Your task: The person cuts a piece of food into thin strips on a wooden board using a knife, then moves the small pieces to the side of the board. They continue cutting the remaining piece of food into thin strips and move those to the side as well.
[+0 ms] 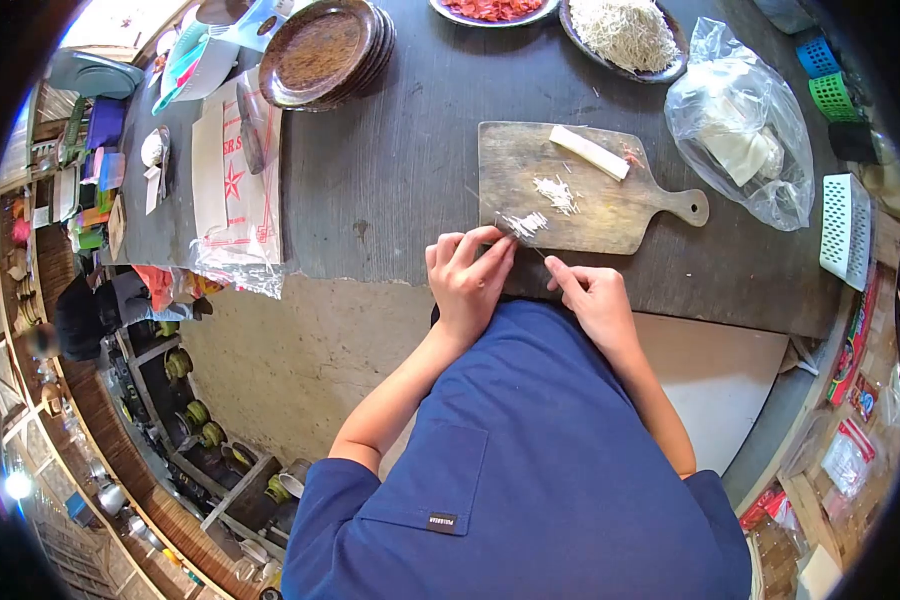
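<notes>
A wooden cutting board with a handle lies at the table's near side. On it are a pale white stick of peeled vegetable and a small heap of thin white shreds. More white shreds cling to a thin knife at the board's near left edge. My right hand is closed around the knife's near end, its handle mostly hidden. My left hand has bent fingers pressed together at the blade, by the shreds.
Stacked brown plates stand at the back left, near a second knife on printed paper. Behind the board are a plate of red pieces and a bowl of pale shreds. A plastic bag sits right.
</notes>
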